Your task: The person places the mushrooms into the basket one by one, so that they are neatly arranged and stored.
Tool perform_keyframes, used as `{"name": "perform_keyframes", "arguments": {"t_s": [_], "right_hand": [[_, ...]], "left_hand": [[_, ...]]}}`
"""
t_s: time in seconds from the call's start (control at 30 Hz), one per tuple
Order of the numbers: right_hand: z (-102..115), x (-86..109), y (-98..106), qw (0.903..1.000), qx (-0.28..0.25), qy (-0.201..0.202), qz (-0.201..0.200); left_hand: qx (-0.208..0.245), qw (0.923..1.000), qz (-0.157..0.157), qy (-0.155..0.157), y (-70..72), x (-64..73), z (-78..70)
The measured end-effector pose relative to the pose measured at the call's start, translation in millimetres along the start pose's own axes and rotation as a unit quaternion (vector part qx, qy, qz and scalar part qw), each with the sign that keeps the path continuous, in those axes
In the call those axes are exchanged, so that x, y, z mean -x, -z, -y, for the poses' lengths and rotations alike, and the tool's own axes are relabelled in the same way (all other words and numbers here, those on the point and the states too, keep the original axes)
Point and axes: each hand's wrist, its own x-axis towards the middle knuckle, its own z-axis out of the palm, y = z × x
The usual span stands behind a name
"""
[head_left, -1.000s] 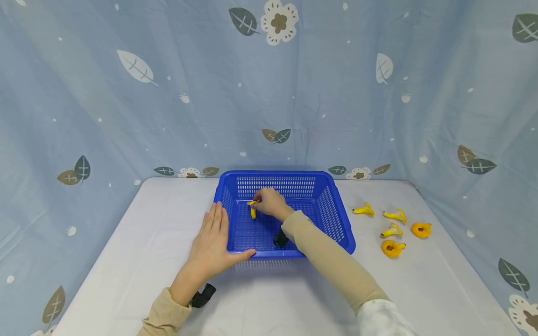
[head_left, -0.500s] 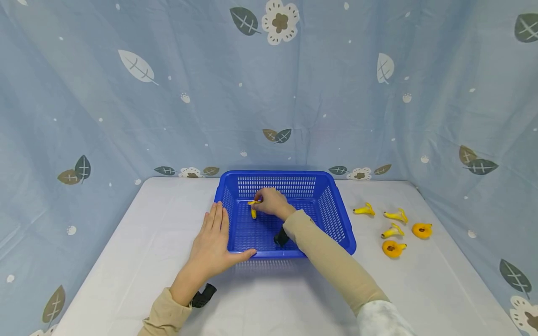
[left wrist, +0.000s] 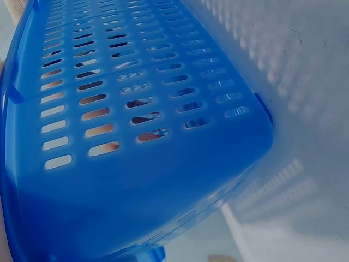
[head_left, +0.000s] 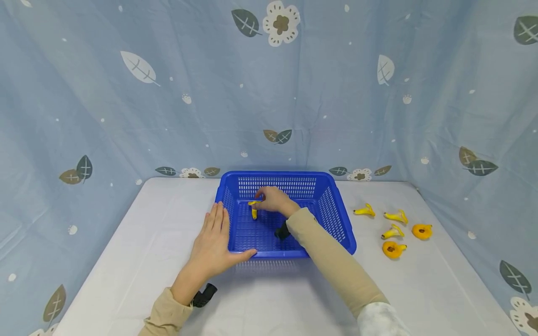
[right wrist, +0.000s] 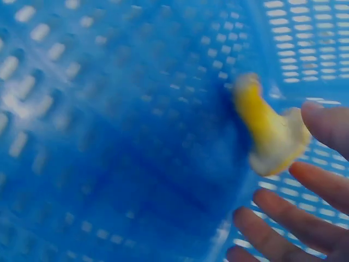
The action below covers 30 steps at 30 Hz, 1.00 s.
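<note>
A blue plastic basket (head_left: 294, 254) with slotted sides stands on the white-covered table. My right hand (head_left: 274, 199) reaches inside toward its left part. Thumb and forefinger pinch the cap edge of a yellow mushroom (head_left: 254, 214), whose stem points down near the basket floor. In the right wrist view the mushroom (right wrist: 256, 120) shows a pale underside, and the other fingers (right wrist: 283, 218) are spread out. My left hand (head_left: 210, 247) rests on the near left corner of the rim with fingers straight and thumb stretched along the front edge. The left wrist view shows the basket's slotted wall (left wrist: 136, 174).
Several more yellow mushrooms lie on the table right of the basket, among them one orange-capped mushroom (head_left: 392, 250) and one slender mushroom (head_left: 364, 210). Black wrist cameras show under both wrists. A patterned blue curtain (head_left: 269, 93) hangs behind the table.
Both hands and the mushroom stay almost where they were. The whole head view has shifted very slightly.
</note>
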Motion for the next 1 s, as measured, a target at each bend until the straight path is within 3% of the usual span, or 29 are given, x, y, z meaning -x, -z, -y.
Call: {"name": "perform_keyframes", "arguments": {"t_s": [0.23,0.5,1.0], "right_hand": [[4.4,8.3,16.2,0.9997,0.006,0.003,-0.022],[3.9,26.9,41.9,0.9981,-0.022,-0.007,-0.057],[-3.0,74.0,97.9,0.9847,-0.126,0.006,-0.121]], "left_hand": [[-0.006,1.0000,0.000,-0.001,0.1,-1.1,-0.9],[-0.004,1.0000,0.008,0.002,-0.1,-0.7,-0.5],[-0.001,0.9998,0.020,0.007,-1.1,-1.2,0.0]]}}
